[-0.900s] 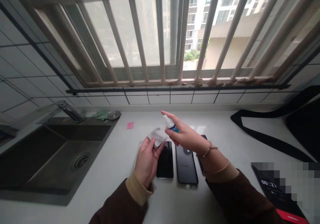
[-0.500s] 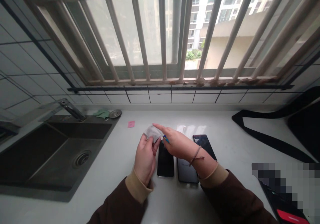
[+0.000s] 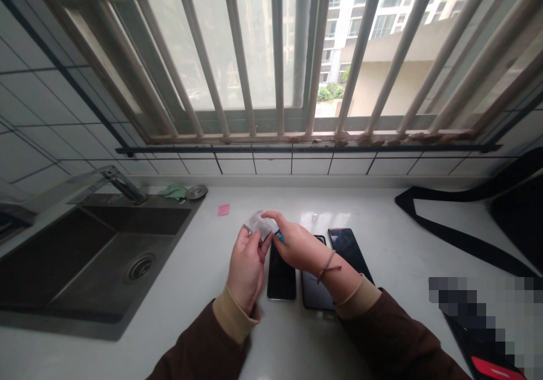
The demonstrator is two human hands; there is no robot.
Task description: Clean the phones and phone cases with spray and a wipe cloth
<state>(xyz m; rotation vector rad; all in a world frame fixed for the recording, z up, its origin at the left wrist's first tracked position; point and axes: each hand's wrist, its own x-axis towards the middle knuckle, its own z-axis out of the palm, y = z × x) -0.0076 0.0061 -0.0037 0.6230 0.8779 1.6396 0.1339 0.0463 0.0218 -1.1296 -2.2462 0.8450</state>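
Note:
My left hand (image 3: 247, 261) pinches a thin, flat greyish-white piece (image 3: 257, 221) by its lower edge, above the counter. Its exact kind cannot be made out. Over it reaches my right hand (image 3: 297, 243), its index finger bent onto the upper right of the piece. A small blue object (image 3: 279, 235) shows at the thumb side of that hand, mostly hidden. Beneath my hands lies a black phone (image 3: 281, 278), and a larger dark phone or tablet (image 3: 314, 294) sits to its right, partly covered by my right wrist. Another dark phone (image 3: 348, 250) lies beyond the right forearm.
A sink (image 3: 106, 255) with a faucet (image 3: 124, 185) is on the left. Behind it are a green cloth (image 3: 173, 191) and a metal drain cover (image 3: 197, 192). A pink sticky note (image 3: 223, 210) lies mid-counter. A black strap (image 3: 458, 234) runs along the right, below a barred window.
My right index finger has bent from nearly straight, and the right hand has shifted slightly left. More of the larger device and the far phone now shows. My left hand keeps its hold.

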